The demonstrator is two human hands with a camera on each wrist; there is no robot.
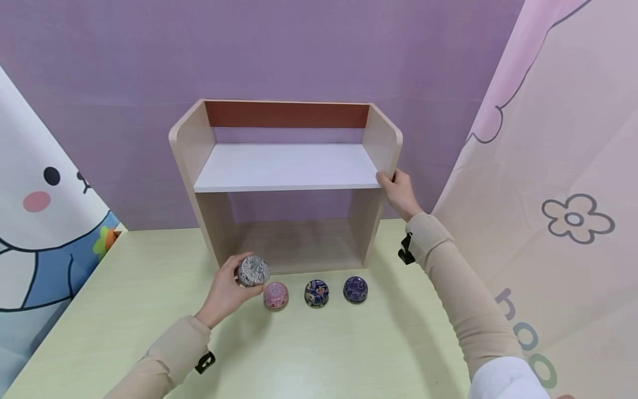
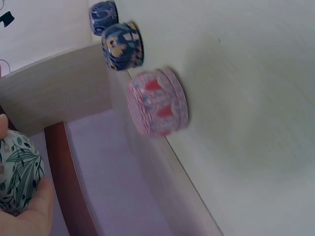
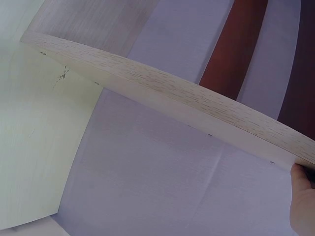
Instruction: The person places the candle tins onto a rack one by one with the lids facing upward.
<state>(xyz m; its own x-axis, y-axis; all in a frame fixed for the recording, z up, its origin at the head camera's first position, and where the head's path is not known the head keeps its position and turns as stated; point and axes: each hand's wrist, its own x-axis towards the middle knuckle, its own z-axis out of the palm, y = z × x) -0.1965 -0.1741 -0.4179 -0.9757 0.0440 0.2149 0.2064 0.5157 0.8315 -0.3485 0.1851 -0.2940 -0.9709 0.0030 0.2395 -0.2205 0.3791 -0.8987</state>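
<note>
Between thumb and fingers my left hand (image 1: 226, 292) holds a round tin (image 1: 253, 271) with a dark-and-white leaf pattern, raised above the table at the shelf's front left. The left wrist view shows green leaves on that tin's side. With the thumb at its front edge, my right hand (image 1: 401, 194) grips the right side panel of a small two-tier shelf (image 1: 284, 166). In front of the shelf stand a pink tin (image 1: 276, 296), a navy tin with a floral print (image 1: 316, 293) and a dark purple tin (image 1: 355, 290), in a row.
The shelf stands on a pale green-yellow table (image 1: 309, 354) against a purple backdrop (image 1: 299, 50). Printed cloth with a cartoon figure (image 1: 45, 210) hangs at left, and flower-printed cloth (image 1: 563, 166) at right.
</note>
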